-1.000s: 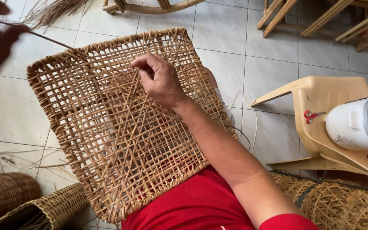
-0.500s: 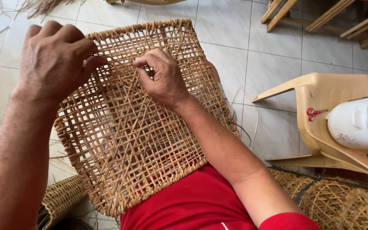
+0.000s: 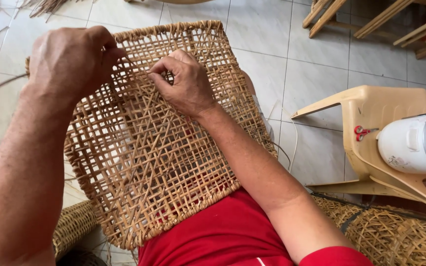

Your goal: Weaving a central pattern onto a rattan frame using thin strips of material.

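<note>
A woven cane panel (image 3: 159, 143) lay tilted across the person's lap over a white tiled floor (image 3: 272, 44). The left hand (image 3: 70, 64) pinched a strand at its upper edge, while the right hand (image 3: 186, 83) pressed fingertips into the weave. A beige plastic chair (image 3: 371, 113) stood to the right.

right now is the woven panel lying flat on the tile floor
No, the woven cane panel rests tilted on the person's lap over the red clothing, with the left hand and right hand at its upper part.

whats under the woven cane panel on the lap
Through the open weave of the cane panel show red clothing near its lower edge and pale floor tiles beyond. A woven basket sits partly below its left corner. The legs are covered.
</note>
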